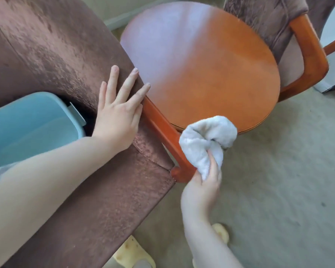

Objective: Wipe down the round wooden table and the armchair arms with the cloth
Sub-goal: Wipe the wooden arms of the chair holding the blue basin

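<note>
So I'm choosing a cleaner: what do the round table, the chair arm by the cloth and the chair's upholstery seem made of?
Round table: looks like varnished wood, glossy with window glare. Chair arm: the same orange lacquered wood, apparently. Upholstery: brown napped fabric, velvet or microsuede, judging by its brushed streaks. Cloth: pale terry-like towel, held in the right hand.

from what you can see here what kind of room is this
Probably a home sitting room: two plush brown armchairs with wooden arms flank a round wooden table on beige carpet, and the person wears slippers.

Person: both forearms bare, no sleeves, rings or watches on the left hand [118, 115] or right hand [201, 190]; yellow slippers [132, 252] worn.
</note>
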